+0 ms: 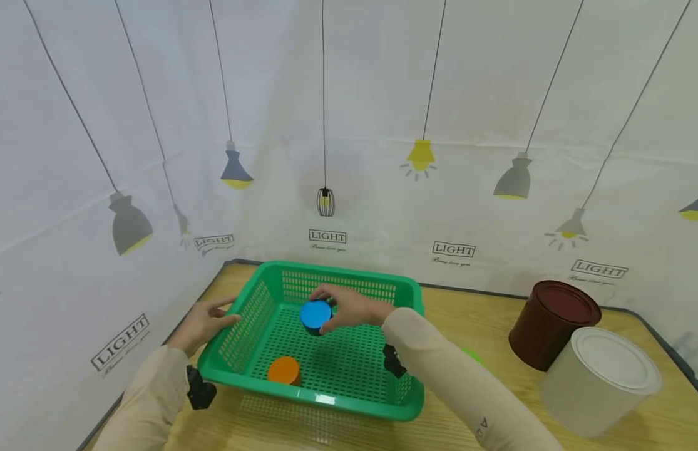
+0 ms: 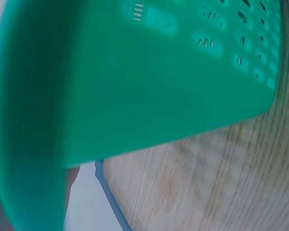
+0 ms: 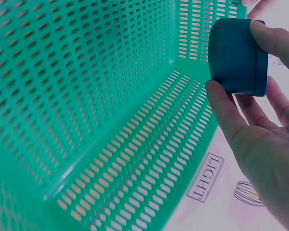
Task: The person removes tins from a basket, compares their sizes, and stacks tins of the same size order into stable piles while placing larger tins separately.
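Observation:
My right hand (image 1: 351, 305) holds a small round blue jar (image 1: 316, 314) above the basket floor, thumb on one side and fingertips on the other. The right wrist view shows this jar (image 3: 237, 57) side-on, dark blue, with a seam near one end. My left hand (image 1: 205, 322) grips the left rim of a green perforated plastic basket (image 1: 360, 404). Most of that hand is hidden behind the rim in the left wrist view. A short orange cylinder (image 1: 283, 371) stands inside the basket, near its front wall.
A dark red-brown lidded can (image 1: 543, 332) and a white lidded can (image 1: 591, 388) stand on the wooden table (image 1: 467, 307) at the right. Something bright green (image 1: 471, 356) peeks out behind the right sleeve. A white wall covering (image 1: 371, 94) with printed lamps encloses the back and left.

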`<state>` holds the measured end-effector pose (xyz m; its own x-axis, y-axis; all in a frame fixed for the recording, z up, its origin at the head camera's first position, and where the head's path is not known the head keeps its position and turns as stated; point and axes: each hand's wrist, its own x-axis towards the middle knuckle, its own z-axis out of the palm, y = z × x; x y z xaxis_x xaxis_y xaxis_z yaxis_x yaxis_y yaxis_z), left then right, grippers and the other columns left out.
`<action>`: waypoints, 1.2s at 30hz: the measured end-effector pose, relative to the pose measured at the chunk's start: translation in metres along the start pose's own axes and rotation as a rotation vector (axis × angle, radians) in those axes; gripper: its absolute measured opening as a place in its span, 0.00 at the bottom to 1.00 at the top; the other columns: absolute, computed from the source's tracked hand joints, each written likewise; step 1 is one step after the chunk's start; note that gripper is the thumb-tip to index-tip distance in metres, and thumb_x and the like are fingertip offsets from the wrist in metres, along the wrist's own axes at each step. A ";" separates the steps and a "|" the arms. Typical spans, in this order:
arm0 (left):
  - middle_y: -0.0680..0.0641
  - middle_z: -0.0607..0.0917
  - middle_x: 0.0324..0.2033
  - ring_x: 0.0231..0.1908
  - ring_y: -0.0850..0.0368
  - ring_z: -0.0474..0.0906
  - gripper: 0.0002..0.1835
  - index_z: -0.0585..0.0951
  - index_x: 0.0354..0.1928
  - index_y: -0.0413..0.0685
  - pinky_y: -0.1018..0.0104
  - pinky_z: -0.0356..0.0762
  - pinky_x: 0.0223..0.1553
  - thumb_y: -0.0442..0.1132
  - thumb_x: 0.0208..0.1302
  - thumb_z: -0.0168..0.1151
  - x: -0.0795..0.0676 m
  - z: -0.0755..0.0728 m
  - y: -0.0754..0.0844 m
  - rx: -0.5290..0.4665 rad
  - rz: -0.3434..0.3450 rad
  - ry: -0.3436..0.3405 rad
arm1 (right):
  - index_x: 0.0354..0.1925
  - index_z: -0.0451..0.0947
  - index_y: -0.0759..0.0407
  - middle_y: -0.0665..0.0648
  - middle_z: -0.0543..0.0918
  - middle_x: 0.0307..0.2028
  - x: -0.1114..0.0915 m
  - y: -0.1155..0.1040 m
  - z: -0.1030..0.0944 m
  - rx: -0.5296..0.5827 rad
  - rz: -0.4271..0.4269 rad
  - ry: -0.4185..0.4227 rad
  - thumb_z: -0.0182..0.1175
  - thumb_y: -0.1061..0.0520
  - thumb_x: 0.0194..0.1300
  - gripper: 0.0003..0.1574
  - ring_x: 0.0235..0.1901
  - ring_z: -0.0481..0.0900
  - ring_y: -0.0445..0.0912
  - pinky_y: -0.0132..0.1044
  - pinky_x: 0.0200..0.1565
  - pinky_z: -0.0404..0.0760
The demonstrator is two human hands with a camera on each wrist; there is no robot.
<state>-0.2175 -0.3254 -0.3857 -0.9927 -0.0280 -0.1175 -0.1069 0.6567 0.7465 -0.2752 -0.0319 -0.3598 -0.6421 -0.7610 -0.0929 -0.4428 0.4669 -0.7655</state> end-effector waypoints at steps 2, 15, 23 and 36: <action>0.26 0.68 0.51 0.44 0.38 0.72 0.31 0.60 0.64 0.40 0.52 0.76 0.39 0.43 0.61 0.56 0.000 0.000 -0.001 -0.004 -0.002 -0.004 | 0.55 0.65 0.52 0.54 0.68 0.54 -0.010 0.001 -0.005 0.003 -0.011 -0.002 0.67 0.61 0.50 0.34 0.54 0.66 0.50 0.42 0.52 0.69; 0.28 0.72 0.47 0.30 0.54 0.78 0.31 0.60 0.64 0.38 0.60 0.79 0.30 0.39 0.60 0.57 0.000 0.004 0.000 -0.063 -0.060 -0.001 | 0.57 0.60 0.65 0.62 0.64 0.56 -0.089 0.024 -0.034 0.128 -0.153 0.045 0.63 0.64 0.52 0.35 0.54 0.64 0.59 0.40 0.47 0.75; 0.26 0.69 0.50 0.35 0.47 0.77 0.32 0.60 0.64 0.38 0.57 0.78 0.32 0.42 0.60 0.57 0.000 0.003 0.000 -0.023 -0.043 -0.004 | 0.58 0.57 0.69 0.67 0.61 0.57 -0.135 0.047 -0.048 0.178 -0.150 0.166 0.62 0.63 0.54 0.37 0.54 0.62 0.63 0.38 0.47 0.75; 0.25 0.68 0.50 0.41 0.41 0.75 0.32 0.59 0.64 0.39 0.54 0.77 0.36 0.43 0.61 0.57 -0.001 0.000 0.002 0.000 -0.017 -0.009 | 0.59 0.56 0.69 0.70 0.62 0.56 -0.191 0.084 -0.056 0.131 0.069 0.417 0.63 0.57 0.54 0.40 0.54 0.61 0.68 0.48 0.45 0.75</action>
<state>-0.2167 -0.3238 -0.3843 -0.9902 -0.0323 -0.1356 -0.1233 0.6566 0.7441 -0.2242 0.1780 -0.3705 -0.8767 -0.4710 0.0978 -0.3244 0.4289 -0.8431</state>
